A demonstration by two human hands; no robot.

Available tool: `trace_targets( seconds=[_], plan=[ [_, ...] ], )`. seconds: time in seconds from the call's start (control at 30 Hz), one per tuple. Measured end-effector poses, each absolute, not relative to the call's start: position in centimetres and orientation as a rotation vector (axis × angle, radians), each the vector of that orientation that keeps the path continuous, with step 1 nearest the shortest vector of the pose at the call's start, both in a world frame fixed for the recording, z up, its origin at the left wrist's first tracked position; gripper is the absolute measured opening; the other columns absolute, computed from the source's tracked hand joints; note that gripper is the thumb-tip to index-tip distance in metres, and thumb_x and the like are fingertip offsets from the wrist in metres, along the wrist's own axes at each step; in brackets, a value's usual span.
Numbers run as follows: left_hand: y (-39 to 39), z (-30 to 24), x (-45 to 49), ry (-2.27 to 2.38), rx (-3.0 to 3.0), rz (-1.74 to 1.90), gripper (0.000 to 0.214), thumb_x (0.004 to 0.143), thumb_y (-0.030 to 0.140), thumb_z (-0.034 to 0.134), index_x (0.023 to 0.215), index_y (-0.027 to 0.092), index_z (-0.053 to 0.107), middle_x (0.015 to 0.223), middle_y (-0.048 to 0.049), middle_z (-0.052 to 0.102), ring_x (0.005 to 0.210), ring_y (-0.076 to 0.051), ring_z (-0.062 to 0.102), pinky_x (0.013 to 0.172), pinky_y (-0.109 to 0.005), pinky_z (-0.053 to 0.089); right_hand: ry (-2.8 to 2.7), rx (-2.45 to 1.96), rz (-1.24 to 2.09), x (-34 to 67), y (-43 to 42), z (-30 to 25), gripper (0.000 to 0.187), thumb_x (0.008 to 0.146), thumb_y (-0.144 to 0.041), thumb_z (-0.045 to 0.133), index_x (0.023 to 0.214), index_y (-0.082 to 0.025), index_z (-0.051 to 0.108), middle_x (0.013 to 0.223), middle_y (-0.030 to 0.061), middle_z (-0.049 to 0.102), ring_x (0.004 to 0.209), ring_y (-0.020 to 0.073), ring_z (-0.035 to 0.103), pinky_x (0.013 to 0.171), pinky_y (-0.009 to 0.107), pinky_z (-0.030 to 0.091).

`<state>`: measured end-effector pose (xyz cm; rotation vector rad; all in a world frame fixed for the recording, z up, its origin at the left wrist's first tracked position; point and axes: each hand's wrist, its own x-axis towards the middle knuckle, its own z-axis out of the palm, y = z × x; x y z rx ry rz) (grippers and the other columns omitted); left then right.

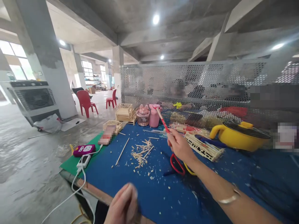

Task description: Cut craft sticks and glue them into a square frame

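My right hand [179,145] is stretched out over the blue table [149,193], fingers pinched on a thin red and white stick [161,119] that points up and away. My left hand [123,206] hangs low at the table's near edge, blurred, its fingers curled together; what it holds, if anything, does not show. A heap of cut bamboo sticks and splinters [142,152] lies between the hands. Red-handled scissors [177,164] rest under my right wrist. A flat frame of sticks [203,148] lies just right of my right hand.
A yellow pot with a dark lid [238,134] stands at the right. Small stick-built cages [124,112], a pink jar [143,115] and a pink cup [154,115] line the back by a perforated metal screen [210,81]. A phone on a white cable [83,161] lies at the left corner.
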<state>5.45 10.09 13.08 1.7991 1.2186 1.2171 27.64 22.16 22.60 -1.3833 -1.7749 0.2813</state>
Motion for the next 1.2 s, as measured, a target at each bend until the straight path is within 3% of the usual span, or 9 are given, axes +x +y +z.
trace_targets(
  seconds=[0.1,0.2,0.33,0.47,0.63,0.73,0.83,0.97,1.2],
  plan=[
    [13.8,17.5,9.9,1.037,1.475,1.356,0.046,0.093,0.048,0.020,0.126,0.022,0.040,0.111,-0.0100,0.060,0.093,-0.015,0.061,0.072,-0.026,0.050,-1.478,-1.303,0.783,27.4,16.4,21.5,0.046,0.086,-0.053,0.038,0.110,-0.016,0.052,0.049,-0.0079,0.037,0.039,0.0084,0.033,0.039,0.020,0.028],
    [16.8,21.9,13.2,0.474,0.962,1.325,0.042,0.084,0.053,0.043,0.108,0.019,0.051,0.084,-0.0050,0.065,0.070,-0.012,0.060,0.061,-0.023,0.047,-1.375,-1.324,1.052,26.0,12.8,19.8,0.047,0.080,-0.058,0.044,0.098,-0.016,0.055,0.049,-0.0080,0.038,0.039,0.0067,0.030,0.037,0.019,0.023],
    [17.6,23.9,15.1,0.286,0.957,1.273,0.034,0.080,0.051,0.052,0.074,0.017,0.048,0.041,0.0081,0.041,0.041,-0.007,0.042,0.053,-0.020,0.042,-1.294,-1.317,0.934,23.9,10.2,18.0,0.048,0.079,-0.062,0.045,0.084,-0.016,0.058,0.051,-0.0056,0.042,0.043,0.0076,0.035,0.041,0.020,0.026],
    [15.1,21.7,15.3,0.330,1.013,1.031,0.036,0.077,0.053,0.052,0.076,0.018,0.045,0.049,0.0036,0.054,0.039,-0.008,0.042,0.041,-0.018,0.032,-1.092,-1.312,0.758,21.7,9.2,17.1,0.050,0.081,-0.062,0.040,0.083,-0.016,0.061,0.046,-0.0055,0.038,0.041,0.0097,0.035,0.040,0.023,0.026],
    [13.1,19.4,13.0,0.415,1.137,1.028,0.033,0.084,0.049,0.044,0.076,0.018,0.044,0.078,-0.0037,0.064,0.050,-0.008,0.046,0.049,-0.020,0.036,-1.383,-1.389,0.640,22.2,8.8,18.5,0.047,0.083,-0.057,0.041,0.077,-0.016,0.063,0.054,-0.0002,0.055,0.050,0.0130,0.047,0.048,0.025,0.037],
    [12.9,18.3,11.3,0.490,1.283,1.074,0.036,0.087,0.049,0.039,0.068,0.018,0.041,0.060,0.0026,0.051,0.052,-0.008,0.042,0.052,-0.019,0.034,-1.475,-1.438,0.539,24.1,8.0,20.7,0.038,0.077,-0.053,0.055,0.088,-0.018,0.064,0.077,0.0032,0.066,0.071,0.0160,0.058,0.067,0.026,0.045],
    [11.7,17.6,10.2,0.452,1.490,0.738,0.038,0.087,0.051,0.036,0.069,0.018,0.041,0.053,0.0067,0.034,0.046,-0.007,0.028,0.044,-0.020,0.023,-1.412,-1.291,0.597,24.6,7.3,22.4,0.046,0.084,-0.055,0.043,0.103,-0.018,0.063,0.098,0.0066,0.066,0.090,0.0179,0.060,0.083,0.030,0.045],
    [9.4,18.1,8.6,0.510,1.578,0.582,0.038,0.089,0.051,0.031,0.072,0.018,0.040,0.059,0.0061,0.029,0.053,-0.008,0.024,0.048,-0.021,0.023,-1.349,-1.192,0.815,23.1,7.5,22.4,0.056,0.089,-0.054,0.031,0.072,-0.016,0.069,0.079,0.0072,0.070,0.080,0.0183,0.063,0.081,0.033,0.046],
    [8.5,16.0,2.7,0.902,2.010,0.373,0.038,0.088,0.045,0.034,0.077,0.019,0.059,0.070,-0.0013,0.057,0.068,-0.014,0.050,0.066,-0.022,0.040,-0.863,-0.861,0.690,27.4,10.7,23.4,0.054,0.084,-0.060,0.038,0.056,-0.018,0.057,0.054,0.0010,0.058,0.052,0.0128,0.058,0.057,0.028,0.048]
  ],
)
